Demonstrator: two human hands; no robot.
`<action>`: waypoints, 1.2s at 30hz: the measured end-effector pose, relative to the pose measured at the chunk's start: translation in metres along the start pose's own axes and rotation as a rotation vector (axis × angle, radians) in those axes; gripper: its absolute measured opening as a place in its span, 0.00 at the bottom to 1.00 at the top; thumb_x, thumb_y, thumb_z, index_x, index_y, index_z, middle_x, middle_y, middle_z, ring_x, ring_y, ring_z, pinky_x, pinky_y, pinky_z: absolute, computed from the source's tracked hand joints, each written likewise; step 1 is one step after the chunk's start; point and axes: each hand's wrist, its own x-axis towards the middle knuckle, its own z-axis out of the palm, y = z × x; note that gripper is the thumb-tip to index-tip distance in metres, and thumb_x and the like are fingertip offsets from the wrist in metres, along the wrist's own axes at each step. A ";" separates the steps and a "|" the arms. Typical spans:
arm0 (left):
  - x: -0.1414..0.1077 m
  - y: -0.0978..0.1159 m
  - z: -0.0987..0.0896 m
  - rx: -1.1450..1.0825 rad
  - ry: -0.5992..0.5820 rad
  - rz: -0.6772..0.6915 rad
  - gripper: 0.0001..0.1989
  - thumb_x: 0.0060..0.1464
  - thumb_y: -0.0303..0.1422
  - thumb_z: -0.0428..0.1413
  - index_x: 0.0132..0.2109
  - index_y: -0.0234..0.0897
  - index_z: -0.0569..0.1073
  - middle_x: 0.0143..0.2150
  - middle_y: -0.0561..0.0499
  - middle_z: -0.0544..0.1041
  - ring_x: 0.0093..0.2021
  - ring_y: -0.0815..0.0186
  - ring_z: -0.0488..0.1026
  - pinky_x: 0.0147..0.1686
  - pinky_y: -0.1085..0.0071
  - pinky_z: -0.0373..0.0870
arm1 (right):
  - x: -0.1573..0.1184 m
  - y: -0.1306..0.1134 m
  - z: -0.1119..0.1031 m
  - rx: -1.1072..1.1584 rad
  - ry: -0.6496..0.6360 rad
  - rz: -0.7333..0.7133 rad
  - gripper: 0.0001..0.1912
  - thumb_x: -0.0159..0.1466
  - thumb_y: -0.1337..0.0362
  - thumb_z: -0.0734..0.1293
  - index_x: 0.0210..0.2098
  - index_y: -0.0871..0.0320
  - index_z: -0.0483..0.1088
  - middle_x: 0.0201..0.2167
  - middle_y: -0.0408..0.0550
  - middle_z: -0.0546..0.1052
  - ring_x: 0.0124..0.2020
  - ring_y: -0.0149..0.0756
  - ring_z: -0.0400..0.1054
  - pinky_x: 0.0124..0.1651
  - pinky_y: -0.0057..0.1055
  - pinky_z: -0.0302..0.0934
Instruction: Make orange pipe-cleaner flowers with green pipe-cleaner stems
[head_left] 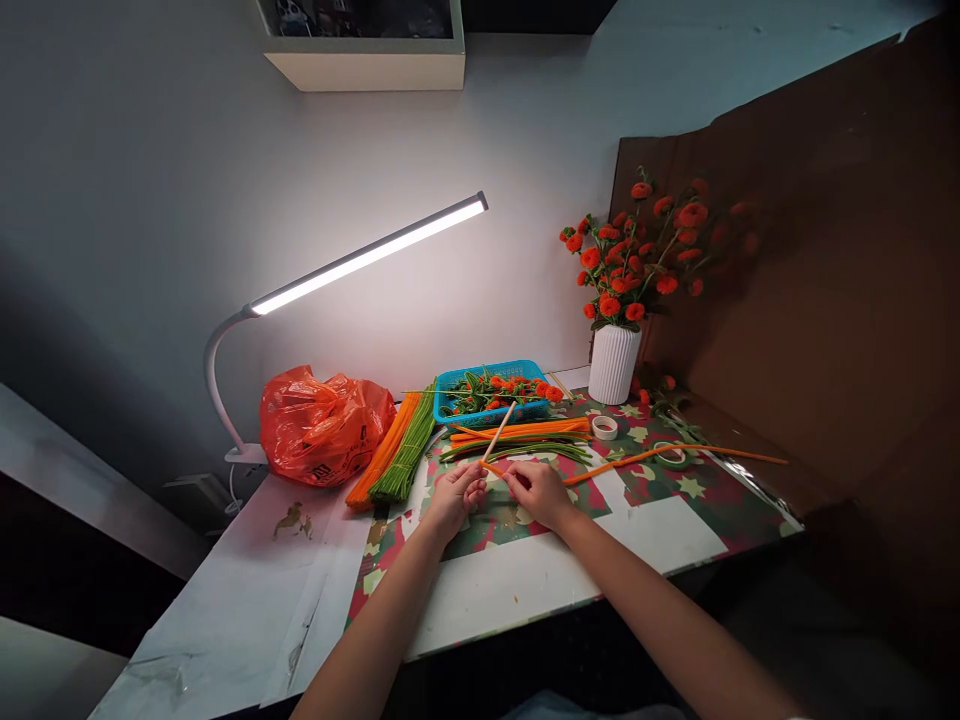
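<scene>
On a worktop (pixel 225 570) against a grey wall, seen from above by the person working, two bare hands meet near the middle. The left hand (pixel 454 495) grips the lower end of a thin, pale stick (pixel 499 432), which leans up and to the right. The right hand (pixel 538 492), just beside it, pinches a fuzzy orange strip (pixel 604 469). One end of the strip reaches the stick at the left fingertips; whether it is wrapped around cannot be told. The other end runs far to the right, past a green roll (pixel 670 457).

Beneath the hands lies a patterned cloth (pixel 694 488) with stars. Just beyond them are loose orange stems (pixel 525 432) and green stems (pixel 551 450), with a white tape roll (pixel 604 428) at their right end. Behind stands a blue basket (pixel 525 370) of orange flowers on green stalks. To its left lie an orange bundle (pixel 382 462) and a green bundle (pixel 405 462), then a crumpled orange bag (pixel 322 425). A lit bar lamp (pixel 367 255) arches above. At back right, a ribbed white vase (pixel 615 365) holds red-orange blooms (pixel 615 260) beside tall brown cardboard (pixel 825 250).
</scene>
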 end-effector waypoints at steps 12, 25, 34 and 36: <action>-0.002 0.007 0.001 -0.034 -0.048 -0.059 0.07 0.45 0.28 0.63 0.29 0.30 0.72 0.21 0.53 0.72 0.18 0.76 0.67 0.17 0.83 0.64 | 0.000 0.006 0.003 0.008 -0.041 -0.052 0.13 0.64 0.62 0.62 0.24 0.58 0.69 0.19 0.41 0.69 0.21 0.29 0.59 0.26 0.25 0.49; -0.014 0.020 -0.020 0.521 -0.619 -0.054 0.13 0.49 0.39 0.61 0.33 0.32 0.73 0.21 0.55 0.67 0.21 0.74 0.63 0.20 0.78 0.57 | 0.006 0.005 -0.026 0.071 -0.166 -0.196 0.12 0.64 0.60 0.64 0.27 0.58 0.71 0.24 0.44 0.73 0.27 0.31 0.64 0.31 0.25 0.54; -0.021 0.026 -0.014 0.779 -0.579 0.055 0.17 0.51 0.45 0.58 0.33 0.34 0.69 0.22 0.58 0.64 0.19 0.76 0.58 0.20 0.78 0.56 | 0.039 -0.018 -0.048 -0.172 -0.323 -0.401 0.08 0.60 0.64 0.68 0.25 0.58 0.71 0.23 0.42 0.74 0.25 0.29 0.63 0.29 0.26 0.48; -0.023 0.025 -0.011 0.823 -0.545 0.112 0.17 0.52 0.46 0.56 0.32 0.34 0.68 0.22 0.57 0.65 0.19 0.75 0.58 0.19 0.78 0.52 | 0.041 -0.027 -0.051 -0.246 -0.315 -0.393 0.08 0.60 0.65 0.68 0.24 0.58 0.70 0.23 0.42 0.74 0.25 0.29 0.63 0.28 0.26 0.47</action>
